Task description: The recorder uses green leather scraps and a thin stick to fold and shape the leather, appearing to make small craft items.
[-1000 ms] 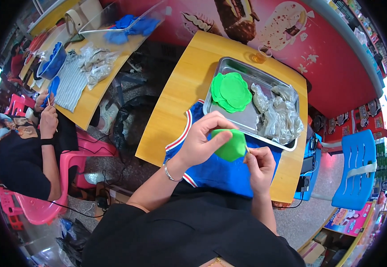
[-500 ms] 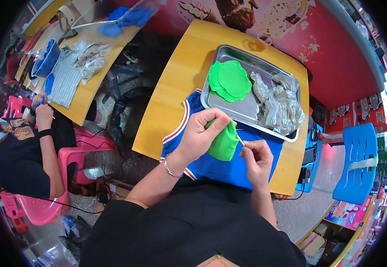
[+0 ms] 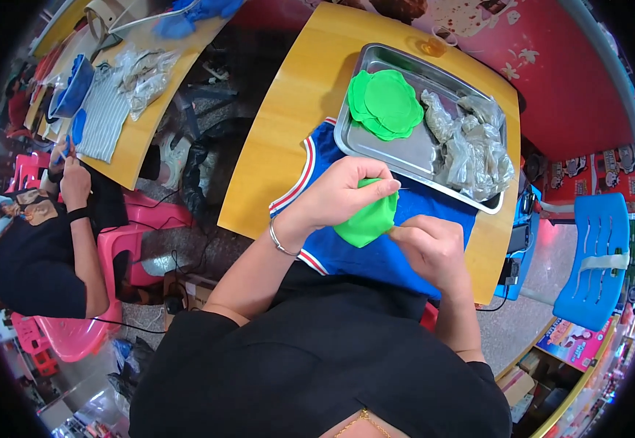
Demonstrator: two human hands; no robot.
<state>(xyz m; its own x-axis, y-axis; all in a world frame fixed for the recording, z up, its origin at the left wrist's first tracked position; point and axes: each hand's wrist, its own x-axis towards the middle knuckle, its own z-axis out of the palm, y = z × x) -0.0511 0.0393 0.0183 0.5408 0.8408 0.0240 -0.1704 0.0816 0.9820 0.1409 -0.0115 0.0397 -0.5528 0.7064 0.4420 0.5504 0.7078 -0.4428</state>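
Head view: I see the left hand point(image 3: 338, 194) pinching green cloth point(image 3: 365, 225); whether the right hand point(image 3: 436, 252) beside it grips anything, I cannot tell.

No lettering can be made out clearly.

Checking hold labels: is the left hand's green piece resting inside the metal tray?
No: the left hand holds the green piece outside the metal tray, with the blue garment behind it.

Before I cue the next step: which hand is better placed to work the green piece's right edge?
Probably the right hand: its fingers are at that edge, while the left hand grips the green piece near its top.
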